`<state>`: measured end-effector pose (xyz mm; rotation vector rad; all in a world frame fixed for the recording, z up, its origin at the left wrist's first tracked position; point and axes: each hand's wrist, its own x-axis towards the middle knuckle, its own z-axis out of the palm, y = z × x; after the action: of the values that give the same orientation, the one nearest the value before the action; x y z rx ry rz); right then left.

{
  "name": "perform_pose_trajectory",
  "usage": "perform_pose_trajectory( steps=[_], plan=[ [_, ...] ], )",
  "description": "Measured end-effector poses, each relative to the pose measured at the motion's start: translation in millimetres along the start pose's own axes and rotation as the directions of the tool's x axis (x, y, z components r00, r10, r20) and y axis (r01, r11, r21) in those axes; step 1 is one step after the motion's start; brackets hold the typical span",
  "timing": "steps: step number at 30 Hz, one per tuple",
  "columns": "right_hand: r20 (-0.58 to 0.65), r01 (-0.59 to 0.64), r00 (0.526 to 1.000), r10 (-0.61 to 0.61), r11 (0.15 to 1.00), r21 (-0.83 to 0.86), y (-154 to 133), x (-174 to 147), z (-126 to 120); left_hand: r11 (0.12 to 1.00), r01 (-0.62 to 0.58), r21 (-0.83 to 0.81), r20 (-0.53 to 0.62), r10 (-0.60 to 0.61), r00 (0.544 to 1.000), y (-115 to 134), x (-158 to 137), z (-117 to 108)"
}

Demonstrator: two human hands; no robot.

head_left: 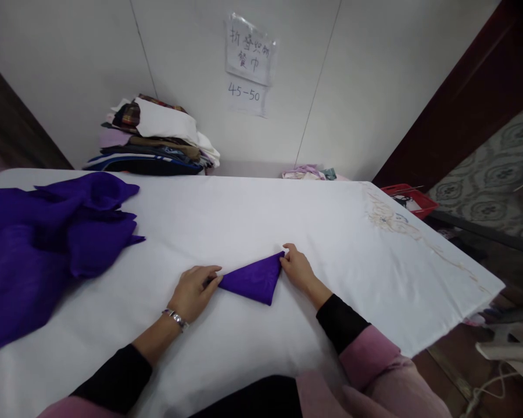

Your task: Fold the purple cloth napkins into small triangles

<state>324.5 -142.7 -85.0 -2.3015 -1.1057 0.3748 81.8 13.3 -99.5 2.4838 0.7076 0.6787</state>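
A purple cloth napkin, folded into a triangle, lies on the white tablecloth in front of me. My left hand, with a bracelet on its wrist, pinches the napkin's narrow left tip between thumb and fingers. At the upper right corner, my right hand grips the cloth between thumb and fingers. The napkin's lower corner rests free on the table. To the left lies a loose, crumpled heap of purple cloth, apart from both hands.
Behind the table's far edge stands a pile of folded clothes against the wall. Handwritten paper signs hang above. A small bundle of pink cloth sits at the back, and a red basket stands beyond the right edge.
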Motion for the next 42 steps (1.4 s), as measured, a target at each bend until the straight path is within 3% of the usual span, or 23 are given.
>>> perform_pose_trajectory(
  steps=[21, 28, 42],
  plan=[
    [0.036, -0.064, 0.997, 0.064, 0.998, 0.013, 10, 15, 0, 0.998, 0.068, -0.013, -0.011, -0.069, 0.998, 0, -4, -3],
    [0.076, -0.054, 0.996, 0.05, 0.998, 0.042, 12, 14, -1, 0.988, 0.147, -0.035, -0.08, -0.15, 0.986, -13, -9, -19],
    [0.103, -0.096, 0.991, 0.085, 0.99, 0.104, 14, 13, -1, 0.993, 0.119, 0.006, 0.068, -0.119, 0.99, 4, -13, -12]
  ],
)
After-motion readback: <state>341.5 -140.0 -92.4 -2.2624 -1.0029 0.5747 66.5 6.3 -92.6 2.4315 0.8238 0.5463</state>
